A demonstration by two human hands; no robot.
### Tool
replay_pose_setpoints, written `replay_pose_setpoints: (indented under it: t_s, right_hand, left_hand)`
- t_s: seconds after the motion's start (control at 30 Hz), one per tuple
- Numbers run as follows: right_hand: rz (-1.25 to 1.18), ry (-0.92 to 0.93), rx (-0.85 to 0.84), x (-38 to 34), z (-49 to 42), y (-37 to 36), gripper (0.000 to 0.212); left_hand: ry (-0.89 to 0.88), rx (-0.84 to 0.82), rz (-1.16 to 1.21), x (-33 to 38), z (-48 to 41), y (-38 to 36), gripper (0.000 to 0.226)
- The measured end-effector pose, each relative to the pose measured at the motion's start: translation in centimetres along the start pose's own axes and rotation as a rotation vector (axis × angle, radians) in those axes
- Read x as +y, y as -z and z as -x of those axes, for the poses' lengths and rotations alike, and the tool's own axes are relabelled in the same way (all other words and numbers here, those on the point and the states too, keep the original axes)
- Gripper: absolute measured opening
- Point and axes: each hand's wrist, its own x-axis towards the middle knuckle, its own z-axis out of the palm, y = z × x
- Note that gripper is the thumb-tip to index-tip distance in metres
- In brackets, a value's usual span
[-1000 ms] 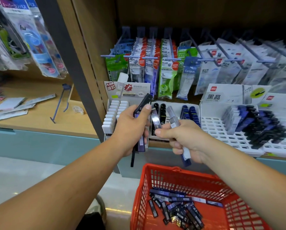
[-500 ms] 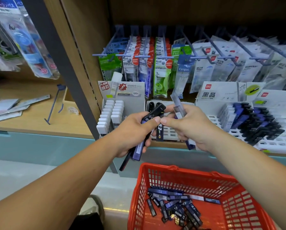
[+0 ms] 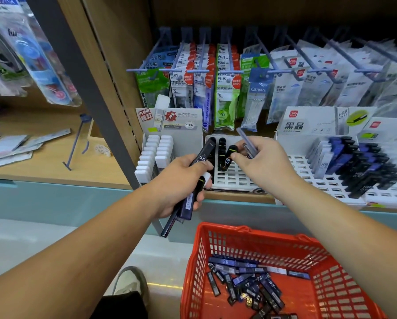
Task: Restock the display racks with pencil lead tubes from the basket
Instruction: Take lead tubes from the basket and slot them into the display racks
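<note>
My left hand point(image 3: 181, 183) grips a bundle of dark pencil lead tubes point(image 3: 194, 180) in front of the shelf edge. My right hand point(image 3: 259, 162) pinches a black lead tube with a green band point(image 3: 227, 157), its lower end at the slots of the middle white display rack point(image 3: 234, 178); the same hand also holds grey-blue tubes point(image 3: 247, 142). Two black tubes point(image 3: 221, 143) stand in that rack. The red basket point(image 3: 250, 247) below holds several loose lead tubes point(image 3: 245, 282).
A white rack of blue and black tubes point(image 3: 354, 164) stands to the right, a box of white-capped tubes point(image 3: 153, 153) to the left. Packets hang on blue pegs point(image 3: 225, 72) above. A dark upright post point(image 3: 96, 100) divides the shelves. A shoe point(image 3: 130, 282) is on the floor.
My right hand took a black tube from my left hand's bundle and moved it forward and down to the middle rack. My left hand stayed near the shelf edge.
</note>
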Motion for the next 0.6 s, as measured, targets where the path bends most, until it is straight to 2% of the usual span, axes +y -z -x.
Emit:
replay_pose_setpoints:
  t_s: [0.23,0.37,0.47,0.6]
  right_hand:
    - [0.163,0.013,-0.07,1.2,-0.8,-1.6,0.015]
    - [0.21,0.064,-0.054,1.4,-0.9,-1.8,0.009]
    - [0.273,0.121,-0.037,1.5,-0.7,-1.7,0.025]
    - [0.387,0.191,-0.057,1.1,-0.7,-1.6,0.023]
  left_hand:
    - [0.01,0.005,-0.017,-0.5,0.3,0.5,0.02]
    - [0.016,-0.009,-0.03,-0.5,0.4,0.5,0.02]
    - [0.019,-0.023,-0.03,-0.5,0.4,0.4,0.019]
    - [0.019,-0.028,-0.03,-0.3,0.5,0.5,0.018]
